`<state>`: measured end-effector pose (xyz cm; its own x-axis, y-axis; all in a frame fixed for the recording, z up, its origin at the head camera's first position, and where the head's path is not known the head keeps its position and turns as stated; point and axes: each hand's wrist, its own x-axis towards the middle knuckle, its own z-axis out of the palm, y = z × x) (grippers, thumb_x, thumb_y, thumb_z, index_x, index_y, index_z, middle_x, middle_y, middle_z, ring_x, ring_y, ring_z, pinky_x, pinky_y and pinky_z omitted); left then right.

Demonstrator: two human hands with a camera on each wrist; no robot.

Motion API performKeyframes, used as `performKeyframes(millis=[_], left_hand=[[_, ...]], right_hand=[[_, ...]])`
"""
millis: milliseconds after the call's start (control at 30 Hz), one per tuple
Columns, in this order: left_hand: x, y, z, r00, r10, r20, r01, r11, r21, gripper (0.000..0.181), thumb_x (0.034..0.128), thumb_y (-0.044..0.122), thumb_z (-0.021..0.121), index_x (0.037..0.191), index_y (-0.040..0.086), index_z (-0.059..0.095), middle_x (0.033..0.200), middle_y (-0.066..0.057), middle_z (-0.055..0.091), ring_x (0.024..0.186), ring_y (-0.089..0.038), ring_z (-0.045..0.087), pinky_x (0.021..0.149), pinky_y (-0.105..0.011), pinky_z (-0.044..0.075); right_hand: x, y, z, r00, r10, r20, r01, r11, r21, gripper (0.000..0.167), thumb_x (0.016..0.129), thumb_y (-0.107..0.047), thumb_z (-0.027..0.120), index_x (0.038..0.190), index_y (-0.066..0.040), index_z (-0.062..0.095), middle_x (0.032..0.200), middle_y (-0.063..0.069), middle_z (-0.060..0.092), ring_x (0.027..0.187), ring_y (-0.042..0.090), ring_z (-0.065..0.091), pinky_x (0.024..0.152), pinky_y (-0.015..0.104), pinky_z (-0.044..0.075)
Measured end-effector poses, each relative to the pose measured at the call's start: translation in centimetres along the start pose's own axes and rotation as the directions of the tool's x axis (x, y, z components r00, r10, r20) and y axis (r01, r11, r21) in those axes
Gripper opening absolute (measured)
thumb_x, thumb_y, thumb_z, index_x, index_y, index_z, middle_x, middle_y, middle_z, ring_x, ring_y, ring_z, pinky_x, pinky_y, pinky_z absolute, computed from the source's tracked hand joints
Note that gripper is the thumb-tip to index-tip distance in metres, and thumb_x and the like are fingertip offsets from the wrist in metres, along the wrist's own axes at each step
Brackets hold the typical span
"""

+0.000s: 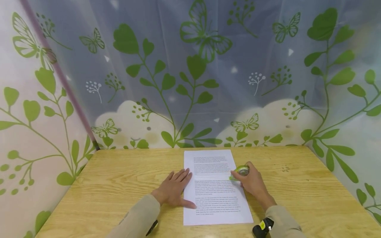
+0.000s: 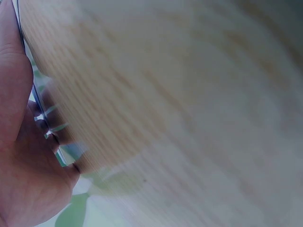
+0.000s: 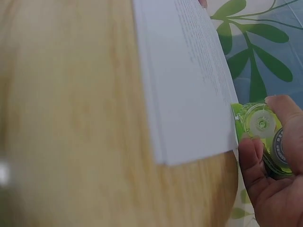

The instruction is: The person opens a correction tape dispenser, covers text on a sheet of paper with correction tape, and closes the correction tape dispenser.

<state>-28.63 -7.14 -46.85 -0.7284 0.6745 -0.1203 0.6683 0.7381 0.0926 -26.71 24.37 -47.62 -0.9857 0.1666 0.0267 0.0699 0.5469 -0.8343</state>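
A printed sheet of paper (image 1: 217, 195) lies on the table, its right edge near my right hand (image 1: 255, 183). That hand grips a green, see-through correction tape dispenser (image 1: 242, 170), whose tip meets the sheet near its right edge. In the right wrist view the dispenser (image 3: 262, 124), with two round reels, sits between the thumb and fingers of my right hand (image 3: 279, 198), beside the paper (image 3: 189, 118). My left hand (image 1: 174, 190) rests flat with fingers spread, thumb on the sheet's left part. The left wrist view shows my left hand (image 2: 33, 165) against the wood surface.
The wooden table (image 1: 125, 178) extends on both sides of the sheet. Behind it hangs a curtain (image 1: 166, 66) printed with green leaves and butterflies. A black band with a yellow mark (image 1: 262, 227) is at the right wrist.
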Motion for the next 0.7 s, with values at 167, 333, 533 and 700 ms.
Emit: performKeyframes(millis=[167, 333, 533, 700], left_hand=[[0.0, 0.0, 0.0, 1.0, 0.009, -0.005, -0.009, 1.0, -0.011, 0.116, 0.072, 0.083, 0.049, 0.152, 0.006, 0.02, 0.158, -0.013, 0.014, 0.143, -0.029, 0.014, 0.112, -0.054, 0.015], [0.0, -0.2, 0.0, 1.0, 0.003, -0.007, -0.003, 1.0, -0.009, 0.116, 0.0716, 0.083, 0.05, 0.152, 0.006, 0.02, 0.158, -0.012, 0.014, 0.143, -0.029, 0.013, 0.112, -0.054, 0.014], [0.1, -0.2, 0.2, 1.0, 0.007, -0.01, -0.008, 1.0, -0.018, 0.116, 0.0717, 0.083, 0.051, 0.152, 0.006, 0.02, 0.158, -0.012, 0.014, 0.143, -0.029, 0.013, 0.112, -0.055, 0.014], [0.1, -0.1, 0.2, 1.0, 0.007, -0.003, -0.007, 1.0, -0.019, 0.115, 0.072, 0.083, 0.05, 0.153, 0.007, 0.018, 0.158, -0.011, 0.013, 0.144, -0.028, 0.012, 0.112, -0.054, 0.013]], right_hand=[[-0.1, 0.4, -0.7, 1.0, 0.022, 0.009, -0.023, 0.999, 0.024, 0.047, 0.086, -0.035, 0.072, 0.101, -0.003, 0.04, 0.086, 0.012, 0.059, 0.058, 0.017, 0.058, 0.052, 0.028, 0.047], [0.0, 0.7, -0.9, 1.0, 0.019, 0.016, -0.02, 0.999, 0.045, 0.048, 0.086, -0.036, 0.071, 0.1, -0.004, 0.039, 0.083, 0.011, 0.06, 0.058, 0.017, 0.059, 0.052, 0.028, 0.048], [0.2, 1.8, -0.9, 0.999, 0.043, -0.016, -0.041, 0.989, 0.14, 0.053, 0.086, -0.043, 0.07, 0.107, -0.002, 0.042, 0.08, 0.01, 0.06, 0.06, 0.017, 0.06, 0.055, 0.028, 0.05], [0.2, 2.4, -1.6, 0.98, 0.182, -0.078, -0.132, 0.895, 0.426, 0.063, 0.085, -0.055, 0.064, 0.116, -0.003, 0.043, 0.078, 0.006, 0.06, 0.063, 0.014, 0.062, 0.058, 0.024, 0.052]])
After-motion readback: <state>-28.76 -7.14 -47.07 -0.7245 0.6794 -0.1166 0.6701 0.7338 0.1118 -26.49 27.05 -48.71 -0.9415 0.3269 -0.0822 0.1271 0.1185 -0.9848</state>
